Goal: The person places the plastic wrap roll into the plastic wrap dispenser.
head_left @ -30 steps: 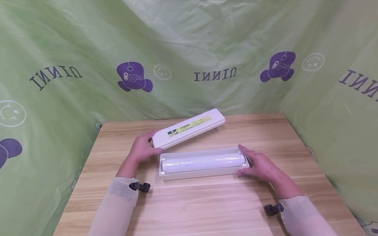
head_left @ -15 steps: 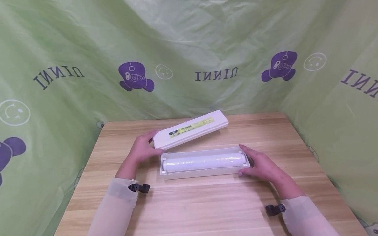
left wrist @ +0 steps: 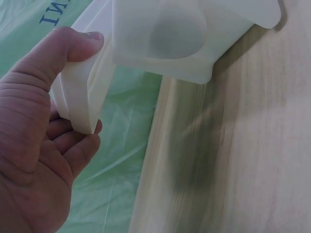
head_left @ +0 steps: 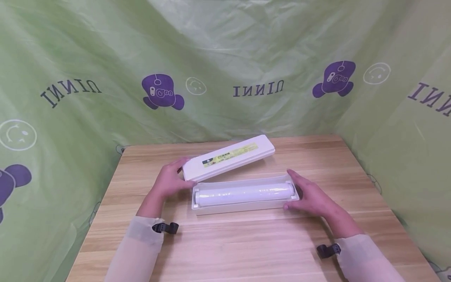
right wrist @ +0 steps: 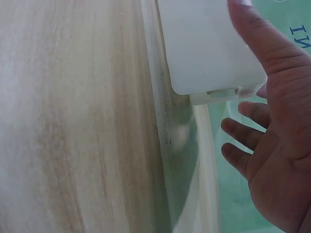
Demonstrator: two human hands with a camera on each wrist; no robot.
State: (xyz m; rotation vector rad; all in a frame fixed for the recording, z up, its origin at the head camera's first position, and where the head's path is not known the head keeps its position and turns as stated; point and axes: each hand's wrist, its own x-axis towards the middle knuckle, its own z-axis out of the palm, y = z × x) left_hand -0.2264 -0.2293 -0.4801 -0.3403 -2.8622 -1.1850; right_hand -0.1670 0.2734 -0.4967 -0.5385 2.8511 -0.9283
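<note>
In the head view a long white cling film box (head_left: 239, 206) stands on the table without its cover, a roll of cling film (head_left: 243, 194) lying inside. Behind it, slanted up to the right, is the white lid (head_left: 229, 157) with a yellow-green label. My left hand (head_left: 169, 178) grips the lid's left end; the left wrist view shows the thumb on top and fingers underneath the lid (left wrist: 80, 97). At the box's right end, my right hand (head_left: 310, 197) holds it between thumb and fingers. Some of those fingers hang free beside the box (right wrist: 209, 48) in the right wrist view.
The wood-grain table (head_left: 239, 250) reaches toward me in front of the box. Green printed curtain (head_left: 218, 47) closes off the back and both sides. A small black camera (head_left: 172, 228) sits at the left cuff, another black camera (head_left: 322, 251) at the right cuff.
The lid has shifted slightly right and closer to the box, its right end coming lower in the head view. The box and right hand stay nearly where they were.
</note>
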